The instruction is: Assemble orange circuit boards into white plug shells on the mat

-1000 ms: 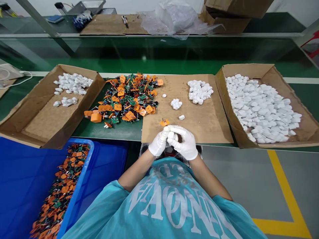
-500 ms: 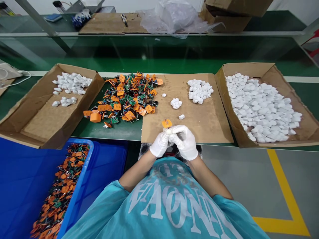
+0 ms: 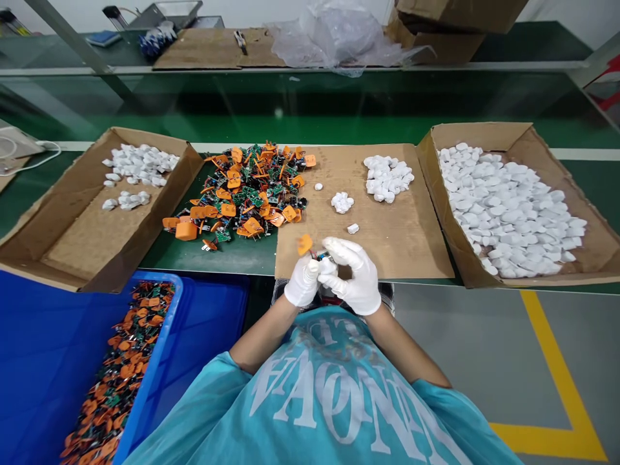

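Both my hands wear white gloves and meet over the front edge of the cardboard sheet. Closed fingers of my left hand (image 3: 303, 281) hold a small circuit board with wires and an orange plate (image 3: 305, 244) that sticks up beyond the fingertips. A white plastic casing (image 3: 327, 265) sits against the board, between the two hands. My right hand (image 3: 356, 278) pinches this casing from the right, its thumb and fingers curved around a gap. Glove fingers partly cover the board and casing, so I cannot tell how far they fit together.
A heap of orange-and-green board assemblies (image 3: 252, 190) lies left of the cardboard sheet (image 3: 402, 242). White casings form small piles (image 3: 389, 177) there. Cardboard trays stand at left (image 3: 87, 248) and right (image 3: 598, 258), both holding white pieces. A blue bin (image 3: 177, 323) below contains more assemblies.
The orange plate has tilted and shifted left with my left hand. My right hand's fingers have spread wider, and the board and white casing now show between the hands.
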Action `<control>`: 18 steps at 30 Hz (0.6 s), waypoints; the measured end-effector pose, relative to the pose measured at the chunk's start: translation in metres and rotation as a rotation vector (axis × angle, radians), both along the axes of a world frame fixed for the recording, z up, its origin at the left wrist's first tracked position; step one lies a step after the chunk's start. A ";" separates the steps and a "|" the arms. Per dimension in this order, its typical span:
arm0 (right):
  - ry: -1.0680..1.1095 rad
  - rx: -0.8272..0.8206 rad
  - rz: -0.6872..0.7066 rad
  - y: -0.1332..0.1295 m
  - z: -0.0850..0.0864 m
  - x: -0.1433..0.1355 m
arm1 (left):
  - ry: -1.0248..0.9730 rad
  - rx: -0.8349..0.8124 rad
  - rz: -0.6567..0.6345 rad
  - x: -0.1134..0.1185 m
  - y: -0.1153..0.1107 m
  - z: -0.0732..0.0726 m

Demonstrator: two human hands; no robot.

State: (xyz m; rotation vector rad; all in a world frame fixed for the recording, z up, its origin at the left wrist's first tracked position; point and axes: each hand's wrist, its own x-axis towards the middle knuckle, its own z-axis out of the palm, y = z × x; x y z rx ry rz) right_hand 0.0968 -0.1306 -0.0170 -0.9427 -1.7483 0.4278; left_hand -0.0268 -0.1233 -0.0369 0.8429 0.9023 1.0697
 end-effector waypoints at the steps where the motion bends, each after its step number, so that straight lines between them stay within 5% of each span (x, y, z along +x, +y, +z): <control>1: 0.031 0.006 -0.034 -0.001 -0.001 -0.001 | 0.005 0.066 0.016 -0.002 0.001 0.002; 6: -0.005 0.098 -0.120 -0.003 -0.003 -0.001 | 0.113 0.305 0.068 -0.005 0.004 0.010; 12: -0.007 -0.013 -0.141 -0.007 -0.001 0.004 | 0.188 0.373 0.098 -0.006 0.003 0.007; 18: -0.081 0.097 -0.150 -0.009 0.001 0.003 | 0.415 0.532 0.156 -0.009 0.005 0.005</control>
